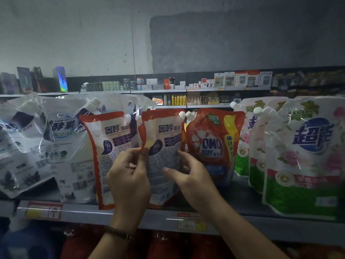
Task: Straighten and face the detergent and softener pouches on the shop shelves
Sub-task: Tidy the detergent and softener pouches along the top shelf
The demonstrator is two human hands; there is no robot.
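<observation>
hands hold the middle red-edged pouch [164,156] on the shelf [242,206], its printed back outward. left hand [128,176] pinches its left edge, right hand [188,172] clamps its right edge, so each grip is closed on it. just right of the grip the omo pouch [214,144] shows its front. next, i'd judge, comes turning the held pouch round and standing it upright.

We see a dim, bluish scene: glare streaks the white pouches [61,139], and edges beyond them blur and bend.
</observation>
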